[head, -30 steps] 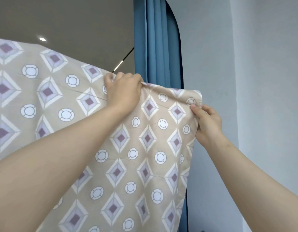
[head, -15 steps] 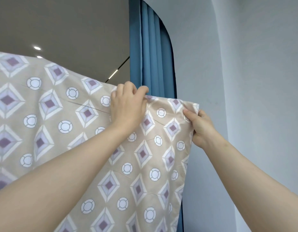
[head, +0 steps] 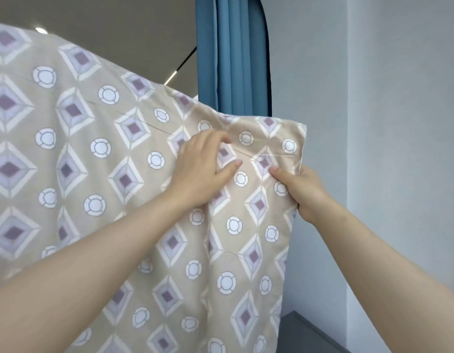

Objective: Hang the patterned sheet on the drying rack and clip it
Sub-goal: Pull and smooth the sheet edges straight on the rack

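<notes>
The person is draping the beige patterned sheet (head: 113, 179), thin cloth printed with purple diamonds and white rings, over something high ahead. The drying rack itself is lying hidden under the fold, so its bar can only be presumed along the sheet's top edge. The sheet is hanging across the left and middle of the scene, its near face falling toward the person.

The left hand (head: 203, 169) is lying on the cloth with its grip spread, fingers fairly straight and thumb apart, probably pressing the fabric flat against whatever is carrying it. The right hand (head: 306, 192) is pinching the sheet's right border just below the upper corner, thumb in front and fingers behind, likely pulling that edge taut and square.

On the far side a blue pleated curtain (head: 233, 54) is hanging beside a pale grey wall (head: 399, 123). No clip is showing, and the sheet is blocking any sight of the rack.
</notes>
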Motion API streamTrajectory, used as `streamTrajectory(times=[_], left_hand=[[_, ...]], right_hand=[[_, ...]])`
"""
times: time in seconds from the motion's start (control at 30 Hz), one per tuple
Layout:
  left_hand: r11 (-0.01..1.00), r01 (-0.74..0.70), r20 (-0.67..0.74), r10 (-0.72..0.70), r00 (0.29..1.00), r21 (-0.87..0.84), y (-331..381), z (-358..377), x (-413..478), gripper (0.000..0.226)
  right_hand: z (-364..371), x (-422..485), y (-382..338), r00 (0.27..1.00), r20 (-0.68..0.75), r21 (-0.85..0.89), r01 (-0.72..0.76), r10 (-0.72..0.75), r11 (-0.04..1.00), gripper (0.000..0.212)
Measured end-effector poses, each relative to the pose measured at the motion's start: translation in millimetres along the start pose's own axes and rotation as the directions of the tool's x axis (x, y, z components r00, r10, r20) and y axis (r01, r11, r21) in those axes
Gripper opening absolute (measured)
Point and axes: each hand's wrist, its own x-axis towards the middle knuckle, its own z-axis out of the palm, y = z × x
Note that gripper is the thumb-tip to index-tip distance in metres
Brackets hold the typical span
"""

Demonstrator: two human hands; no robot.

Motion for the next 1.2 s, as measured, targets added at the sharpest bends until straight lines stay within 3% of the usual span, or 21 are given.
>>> streamTrajectory(times=[0.07, 0.13, 0.2, 0.27, 0.33, 0.4, 0.47, 0.57, 0.63, 0.7, 0.8, 0.87, 0.93, 1.03, 1.1, 1.13, 1.2], left_hand=[[0.993, -0.076, 0.158, 0.062, 0.986, 0.089, 1.0, 3.9, -24.2, 0.053], [0.978, -0.040, 0.316, -0.027, 0.948, 0.204, -1.5, 6.5, -41.3, 0.045], [0.968, 0.085, 0.360, -0.168, 0.917, 0.236, -4.6, 6.8, -51.5, 0.043], [0.945, 0.318, 0.453, -0.250, 0.856, -0.081, -0.9, 4.9, -58.7, 0.057], [0.830, 0.447, 0.539, -0.222, 0.812, -0.332, 9.4, 3.9, -65.1, 0.072], [0.849, 0.435, 0.469, -0.267, 0.842, -0.298, 8.8, 7.6, -69.4, 0.055], [0.781, 0.556, 0.383, -0.439, 0.813, -0.285, 0.8, 5.9, -70.3, 0.015], [0.618, 0.696, 0.412, -0.563, 0.717, -0.366, -11.9, -0.8, -75.2, 0.021], [0.582, 0.714, 0.410, -0.585, 0.700, -0.389, -14.4, -6.4, -79.4, 0.021], [0.569, 0.718, 0.377, -0.611, 0.696, -0.402, -14.1, -10.0, -83.1, 0.022], [0.569, 0.708, 0.335, -0.628, 0.703, -0.418, -13.2, -11.2, -86.6, 0.024], [0.558, 0.707, 0.353, -0.617, 0.704, -0.435, -11.1, -11.4, -89.5, 0.025], [0.561, 0.682, 0.375, -0.573, 0.729, -0.469, -9.9, -12.2, -93.7, 0.022], [0.628, 0.597, 0.364, -0.473, 0.802, -0.500, -11.8, -14.2, -103.0, 0.019], [0.666, 0.578, 0.364, -0.450, 0.816, -0.471, -16.4, -11.6, -111.5, 0.020], [0.679, 0.575, 0.371, -0.442, 0.816, -0.455, -18.5, -8.2, -116.5, 0.020], [0.725, 0.559, 0.392, -0.415, 0.821, -0.403, -19.9, -1.3, -126.5, 0.018]], right_hand=[[4.6, -1.2, 0.7, 0.999, -0.012, -0.008, 0.036, -0.036, 0.999, 0.006], [10.7, -4.3, 0.3, 1.000, 0.023, 0.001, 0.020, -0.020, 1.000, 0.004], [17.0, -8.3, -2.0, 0.997, 0.076, 0.048, -0.033, 0.029, 0.998, 0.005], [25.3, -14.5, -3.9, 0.987, 0.157, 0.115, -0.053, 0.035, 0.992, 0.008], [34.6, -20.7, -2.1, 0.965, 0.264, 0.151, -0.050, 0.008, 0.987, 0.012], [40.9, -26.4, 1.0, 0.936, 0.351, 0.172, -0.055, -0.009, 0.983, 0.015], [42.4, -31.6, 5.6, 0.913, 0.407, 0.172, -0.067, -0.009, 0.983, 0.017], [37.9, -37.1, 22.1, 0.914, 0.406, 0.259, -0.131, 0.015, 0.957, 0.013], [37.4, -41.4, 41.2, 0.933, 0.358, 0.270, -0.150, 0.045, 0.951, 0.024], [39.6, -49.0, 64.1, 0.930, 0.356, 0.097, -0.133, 0.090, 0.986, 0.039], [48.4, -70.4, 90.2, 0.794, 0.529, -0.220, -0.213, 0.299, 0.952, 0.054], [51.8, -80.0, 103.1, 0.741, 0.550, -0.404, -0.168, 0.385, 0.899, 0.035], [50.6, -82.1, 103.4, 0.833, 0.465, -0.455, -0.066, 0.300, 0.888, 0.003], [38.4, -73.6, 91.7, 0.976, 0.198, -0.183, -0.051, 0.088, 0.982, 0.015], [29.5, -70.1, 89.1, 0.994, 0.067, 0.057, -0.087, 0.084, 0.995, 0.010], [28.1, -73.1, 91.5, 0.987, 0.078, 0.025, -0.140, 0.137, 0.990, 0.010], [29.2, -87.2, 106.2, 0.906, 0.235, -0.276, -0.286, 0.353, 0.918, 0.006]])
